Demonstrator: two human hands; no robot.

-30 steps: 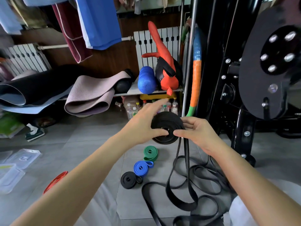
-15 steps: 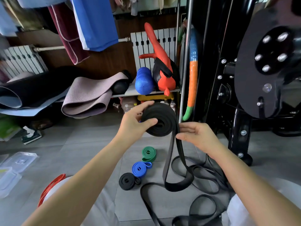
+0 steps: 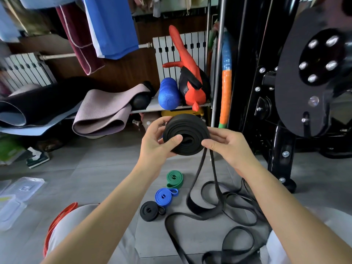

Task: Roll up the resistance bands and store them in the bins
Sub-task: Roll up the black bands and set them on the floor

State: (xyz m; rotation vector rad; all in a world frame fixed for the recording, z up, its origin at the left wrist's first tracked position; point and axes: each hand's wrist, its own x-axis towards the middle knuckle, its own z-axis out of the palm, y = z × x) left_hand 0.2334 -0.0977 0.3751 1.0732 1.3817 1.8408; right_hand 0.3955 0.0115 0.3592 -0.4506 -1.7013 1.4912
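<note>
Black rubber in loose loops [image 3: 209, 212] lies over the grey floor tiles [image 3: 95, 178], not yet wound; clear lidded bins [image 3: 11, 210] stand at far left, well apart; the wound portion, a thick black coil [image 3: 185, 137], is held in the air between both hands; left hand [image 3: 158, 147] grips the coil, thumb across its face; right hand [image 3: 228, 147] pinches the rim where two strands drop to the floor; green roll [image 3: 174, 179], blue roll [image 3: 163, 196] and small black roll [image 3: 149, 210] lie finished below. Step in hand: winding; the next move likely calls for turning the coil while the right hand feeds both strands flat, untwisted, under even tension.
</note>
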